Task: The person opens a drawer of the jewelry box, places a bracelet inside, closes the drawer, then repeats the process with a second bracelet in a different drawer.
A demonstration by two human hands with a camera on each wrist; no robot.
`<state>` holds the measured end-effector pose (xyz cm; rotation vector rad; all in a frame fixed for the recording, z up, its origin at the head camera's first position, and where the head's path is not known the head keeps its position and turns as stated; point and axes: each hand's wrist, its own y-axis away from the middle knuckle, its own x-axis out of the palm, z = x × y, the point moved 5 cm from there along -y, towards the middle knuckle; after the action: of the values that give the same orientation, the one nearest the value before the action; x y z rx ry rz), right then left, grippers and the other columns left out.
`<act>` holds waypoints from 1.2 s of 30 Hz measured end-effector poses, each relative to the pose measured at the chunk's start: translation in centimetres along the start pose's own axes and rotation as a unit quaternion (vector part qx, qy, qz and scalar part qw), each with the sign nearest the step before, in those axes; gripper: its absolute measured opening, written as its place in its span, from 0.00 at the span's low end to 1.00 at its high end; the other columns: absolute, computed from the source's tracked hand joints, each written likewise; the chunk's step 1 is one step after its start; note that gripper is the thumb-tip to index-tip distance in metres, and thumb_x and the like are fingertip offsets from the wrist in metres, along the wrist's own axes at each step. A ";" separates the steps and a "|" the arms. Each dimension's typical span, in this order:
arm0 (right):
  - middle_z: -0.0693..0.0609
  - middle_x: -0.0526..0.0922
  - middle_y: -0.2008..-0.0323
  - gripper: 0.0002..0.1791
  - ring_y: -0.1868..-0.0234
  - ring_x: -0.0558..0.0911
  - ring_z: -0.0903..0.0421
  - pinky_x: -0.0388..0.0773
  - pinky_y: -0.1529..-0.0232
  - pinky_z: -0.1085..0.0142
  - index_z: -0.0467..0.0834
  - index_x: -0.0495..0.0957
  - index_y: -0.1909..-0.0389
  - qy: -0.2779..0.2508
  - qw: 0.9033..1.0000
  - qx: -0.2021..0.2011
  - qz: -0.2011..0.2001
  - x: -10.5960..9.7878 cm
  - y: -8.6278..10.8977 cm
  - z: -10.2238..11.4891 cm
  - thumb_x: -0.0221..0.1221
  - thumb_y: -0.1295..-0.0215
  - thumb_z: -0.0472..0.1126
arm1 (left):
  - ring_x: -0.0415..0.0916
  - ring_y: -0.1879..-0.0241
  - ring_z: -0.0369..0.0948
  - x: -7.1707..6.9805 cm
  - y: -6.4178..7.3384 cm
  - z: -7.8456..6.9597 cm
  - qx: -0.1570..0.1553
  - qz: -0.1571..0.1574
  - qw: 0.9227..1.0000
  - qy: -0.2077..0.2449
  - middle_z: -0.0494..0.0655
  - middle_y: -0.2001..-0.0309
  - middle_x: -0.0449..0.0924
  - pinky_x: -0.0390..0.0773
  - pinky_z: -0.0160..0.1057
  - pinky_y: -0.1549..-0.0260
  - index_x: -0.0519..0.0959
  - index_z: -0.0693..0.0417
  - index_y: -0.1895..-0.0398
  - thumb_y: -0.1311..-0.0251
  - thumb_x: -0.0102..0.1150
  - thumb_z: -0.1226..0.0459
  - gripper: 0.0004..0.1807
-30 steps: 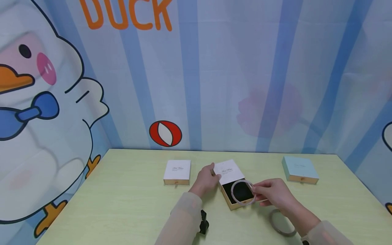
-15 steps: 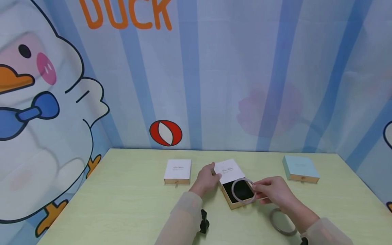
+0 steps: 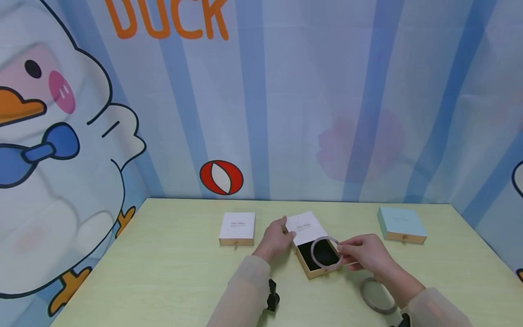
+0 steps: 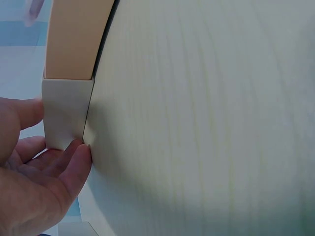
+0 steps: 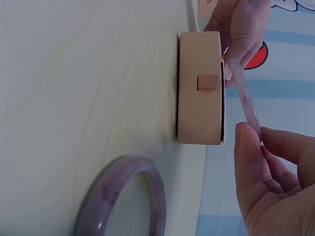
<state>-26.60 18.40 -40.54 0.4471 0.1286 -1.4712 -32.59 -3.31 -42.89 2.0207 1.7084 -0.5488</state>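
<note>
A drawer-style gift box has a white printed sleeve and a tan drawer pulled partway out, showing its black lining. My left hand grips the sleeve's left side at the back; in the left wrist view, fingers and thumb wrap its corner. Over the drawer, a pale lilac bangle is pinched at its right edge between the thumb and fingers of my right hand. The right wrist view shows this bangle tilted, apart from the drawer. A second, greyish-purple bangle lies on the table near my right forearm.
On the left at the back stands a white box, closed. A light blue box, also closed, sits at the back right. Behind the pale wooden table hangs a blue striped cloth with a duck print.
My right hand and the pinched bangle have shifted very slightly up and to the right in the head view. The left hand keeps its grip on the sleeve.
</note>
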 end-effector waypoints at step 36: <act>0.47 0.84 0.75 0.16 0.75 0.83 0.58 0.82 0.73 0.65 0.28 0.78 0.54 0.017 1.000 0.011 -0.014 0.1 -0.9 0.0 0.57 0.36 0.37 | 0.57 0.31 0.52 0.1 -0.2 0.0 -0.004 -0.007 1.000 -0.009 0.58 0.31 0.62 0.66 0.49 0.36 0.58 0.62 0.30 0.34 0.52 0.62 0.32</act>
<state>-27.50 18.26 -40.83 0.4901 0.1471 -1.4939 -32.74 -3.26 -42.96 1.9938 1.7139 -0.5626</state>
